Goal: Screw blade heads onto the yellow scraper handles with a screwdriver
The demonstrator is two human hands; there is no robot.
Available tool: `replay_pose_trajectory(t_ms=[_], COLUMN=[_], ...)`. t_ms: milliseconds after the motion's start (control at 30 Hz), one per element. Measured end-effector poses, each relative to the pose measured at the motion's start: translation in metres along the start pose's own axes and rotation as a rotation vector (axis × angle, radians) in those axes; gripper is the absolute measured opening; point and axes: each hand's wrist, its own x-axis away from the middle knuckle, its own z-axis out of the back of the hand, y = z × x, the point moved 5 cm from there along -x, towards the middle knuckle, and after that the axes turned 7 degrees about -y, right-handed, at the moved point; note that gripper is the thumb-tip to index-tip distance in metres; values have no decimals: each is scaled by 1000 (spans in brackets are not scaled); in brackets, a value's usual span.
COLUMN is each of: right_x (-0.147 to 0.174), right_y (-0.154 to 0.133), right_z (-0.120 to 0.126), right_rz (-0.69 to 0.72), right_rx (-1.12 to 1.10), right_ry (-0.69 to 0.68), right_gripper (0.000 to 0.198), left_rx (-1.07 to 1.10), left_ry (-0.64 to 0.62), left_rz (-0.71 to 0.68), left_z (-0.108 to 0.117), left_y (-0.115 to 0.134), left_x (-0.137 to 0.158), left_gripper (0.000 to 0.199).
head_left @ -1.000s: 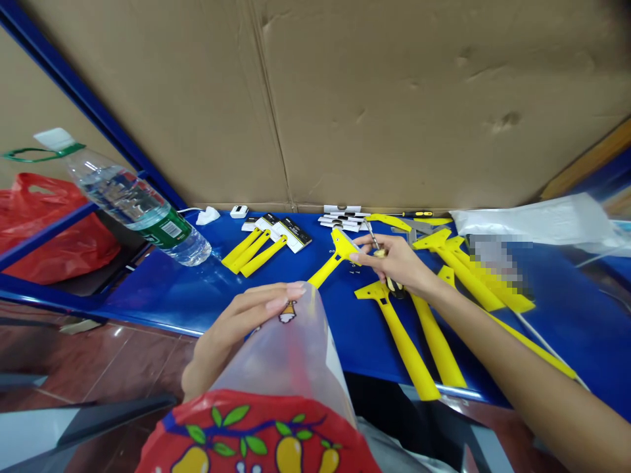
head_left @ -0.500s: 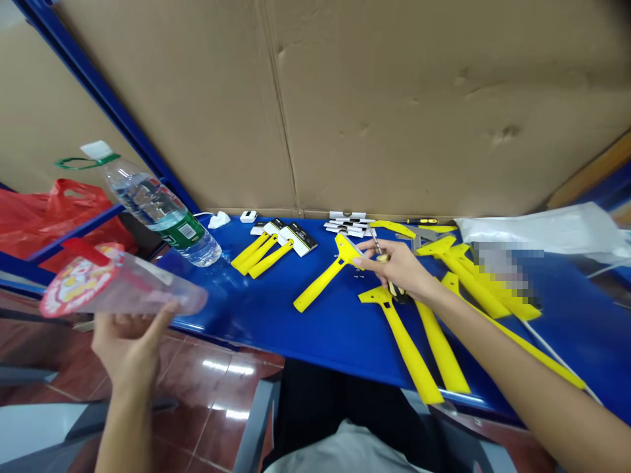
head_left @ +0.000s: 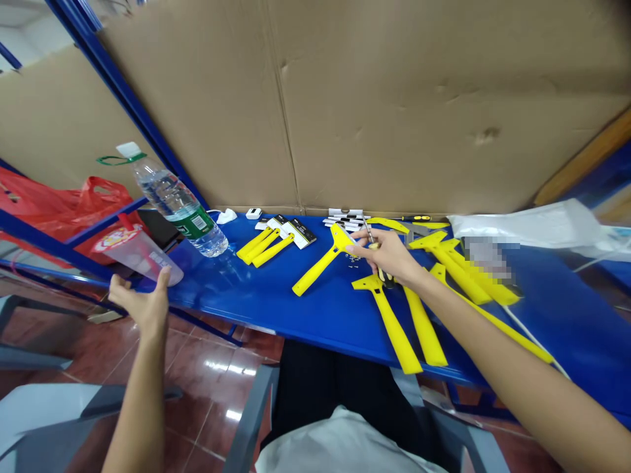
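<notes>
At the table's left end stands a plastic cup (head_left: 140, 253) with a printed lid and red straw. My left hand (head_left: 145, 299) is at its near side, thumb and fingers spread, the thumb overlapping the cup's lower part. A screwdriver (head_left: 375, 246) with a yellow-and-black handle is gripped in my right hand (head_left: 394, 256), its metal shaft pointing up and away. Just left of those fingertips lies a yellow scraper (head_left: 320, 266), and small screws (head_left: 353, 264) are scattered between. Nearer me rest more yellow scraper handles (head_left: 394, 325), partly hidden by my right forearm.
Beside the cup is a large water bottle (head_left: 190, 217). Several carded yellow scrapers (head_left: 269, 243) and white boxes (head_left: 342, 218) lie toward the cardboard wall (head_left: 394, 98). Another screwdriver (head_left: 417, 218) and a white plastic bag (head_left: 522, 223) are at the back right. Red bags (head_left: 59, 203) hang left.
The cup has gone from tilted in my left hand to standing on the table, and the fingers have spread away from it. My right hand still holds the screwdriver. The view has shifted.
</notes>
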Motion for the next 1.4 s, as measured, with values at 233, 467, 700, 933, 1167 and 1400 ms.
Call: replay_pose_trajectory(t_ms=[233,467,700,933,1167,1400], right_x=[-3,-3,-8,-2,-2,-8], right_y=[4,2,6,-3,-2,3], right_z=[-1,-2,4,4,1,-1], right_rz=[59,77,104,146,143,192], right_rx=[-64,-113,-125,-96,-81,-66], right_ry=[-13,-16,-20,-95,-152,-190], right_gripper=[57,59,63,67,57,46], left_rx=[216,-13,-18,95,45,33], left_ry=[-556,-1080,-1143,-1037,-993,-946], left_rz=[-312,-840,-911,-940,-928,-965], left_z=[-53,-148,-190,-187,-180,-173], left_y=[187,304,299,285,280,279], left_x=[109,164,174,183,189,189], left_gripper=[53,62,62,72,75,72])
